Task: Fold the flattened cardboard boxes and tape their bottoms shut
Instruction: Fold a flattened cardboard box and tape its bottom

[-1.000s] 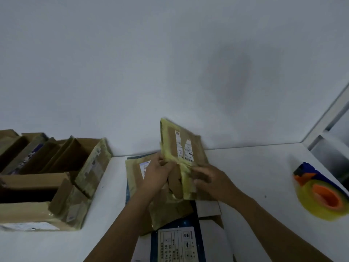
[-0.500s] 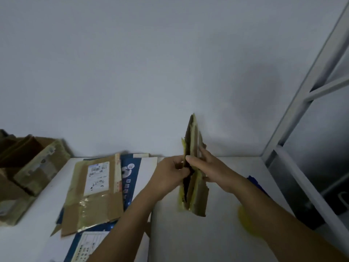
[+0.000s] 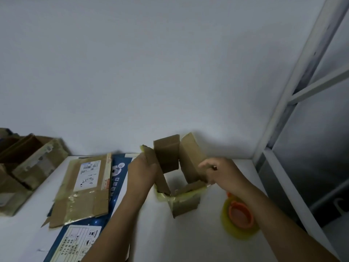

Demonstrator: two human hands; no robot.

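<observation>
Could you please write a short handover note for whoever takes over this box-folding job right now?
Left hand grips the left wall of the small box; right hand pinches its right flap.
Done: that box is opened into a square, flaps loose, no fresh tape on it.
Tape roll lies on the table by the right forearm.
A flattened box lies on a blue carton; opened boxes stand far left.
Left: fold and tape these flaps, then the flat ones.

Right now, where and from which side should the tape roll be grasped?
Probably pinch the tape roll through its yellow wall, thumb inside the orange core, coming down from above: it lies open face up, and the right hand is nearest, its forearm crossing the roll's far edge.
</observation>
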